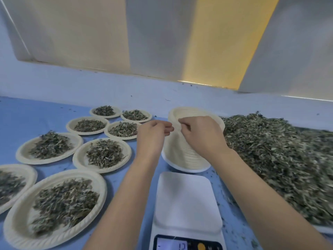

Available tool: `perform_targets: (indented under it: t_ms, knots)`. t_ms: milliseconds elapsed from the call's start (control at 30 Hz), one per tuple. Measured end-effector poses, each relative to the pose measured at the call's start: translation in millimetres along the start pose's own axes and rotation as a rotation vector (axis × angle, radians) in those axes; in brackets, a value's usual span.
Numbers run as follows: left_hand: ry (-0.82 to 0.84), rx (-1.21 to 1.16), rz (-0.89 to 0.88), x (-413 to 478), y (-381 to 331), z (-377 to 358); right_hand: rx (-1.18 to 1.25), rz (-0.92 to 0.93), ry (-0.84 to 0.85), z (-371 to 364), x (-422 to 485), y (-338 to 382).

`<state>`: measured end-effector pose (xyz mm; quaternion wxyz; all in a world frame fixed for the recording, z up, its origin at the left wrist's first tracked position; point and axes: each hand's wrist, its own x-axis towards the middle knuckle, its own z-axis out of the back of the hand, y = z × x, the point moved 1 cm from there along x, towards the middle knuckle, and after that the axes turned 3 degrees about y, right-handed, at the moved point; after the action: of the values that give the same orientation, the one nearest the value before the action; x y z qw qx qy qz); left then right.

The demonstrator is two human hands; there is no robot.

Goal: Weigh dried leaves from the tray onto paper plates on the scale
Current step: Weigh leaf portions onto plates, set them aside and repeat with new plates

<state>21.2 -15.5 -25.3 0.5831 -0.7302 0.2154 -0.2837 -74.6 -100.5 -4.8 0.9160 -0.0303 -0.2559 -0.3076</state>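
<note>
Head view has my right hand [199,137] pinching the top rim of the plate stack [180,156], my left hand [153,135] touching it from 9 o'clock, grip unclear, with the bare scale [187,199] at its 6 o'clock and the dried leaves [270,150] at 3 o'clock.

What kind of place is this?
Probably a small workroom for portioning herbs or tea: a digital scale, a big heap of dried leaves, and many paper plates already filled.

L hand [153,131], R hand [201,137] — plate stack [180,156]
</note>
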Motion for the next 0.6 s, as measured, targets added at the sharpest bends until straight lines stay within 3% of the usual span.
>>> perform_targets:
  t_ms: [367, 600]
  knots:
    - [0.002, 0.034, 0.050, -4.5, 2.4, 0.4, 0.038, -0.005, 0.091, 5.5, 4.1, 1.6]
    - [-0.014, 0.054, 0.043, -6.1, 0.6, -4.8, -0.014, 0.027, 0.022, 0.1, 5.6, 2.8]
